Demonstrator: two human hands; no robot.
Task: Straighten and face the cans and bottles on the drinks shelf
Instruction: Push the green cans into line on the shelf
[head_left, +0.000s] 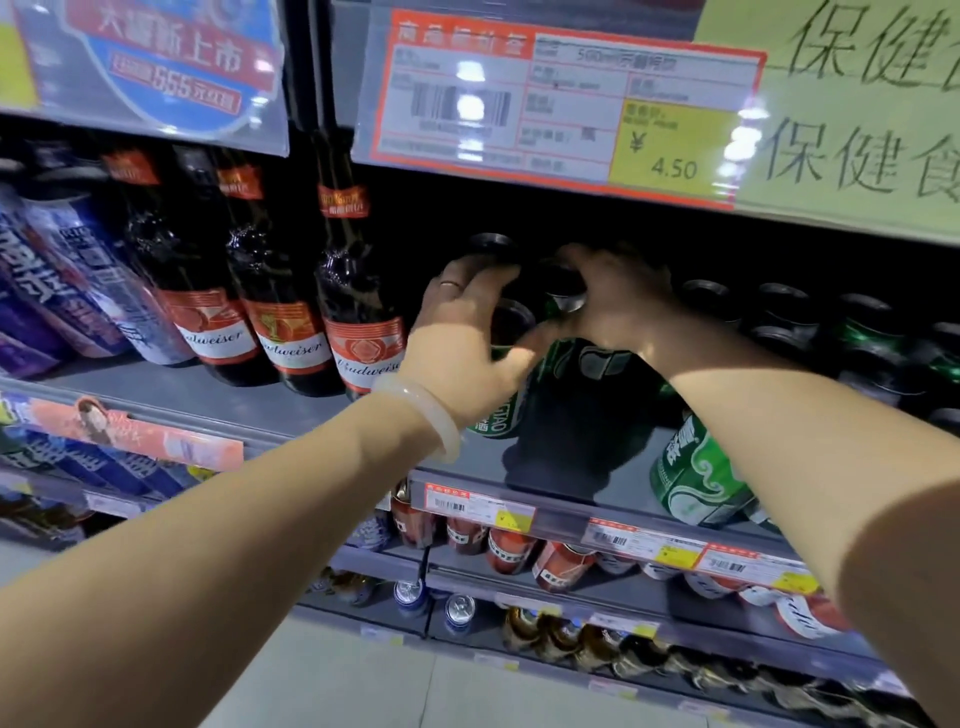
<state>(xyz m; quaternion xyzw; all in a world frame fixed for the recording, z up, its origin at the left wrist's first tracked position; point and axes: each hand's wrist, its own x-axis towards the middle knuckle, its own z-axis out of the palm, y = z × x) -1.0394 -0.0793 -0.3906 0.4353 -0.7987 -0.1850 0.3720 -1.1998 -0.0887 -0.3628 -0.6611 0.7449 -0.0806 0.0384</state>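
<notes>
Both my hands reach into the middle shelf (545, 499) among green beer cans. My left hand (462, 332), with a pale bangle on the wrist, wraps a green can (498, 415) from the left near its top. My right hand (618, 301) covers the top of a neighbouring green can (561, 296). Another green can (696, 478) stands at the shelf front under my right forearm. More dark-topped green cans (857, 332) fill the rows to the right.
Three brown Budweiser bottles (358, 322) stand left of my hands, with blue cans (78, 280) beyond them. Price tags (550, 104) hang from the shelf above. Lower shelves hold red cans (509, 551) and small bottles (597, 644).
</notes>
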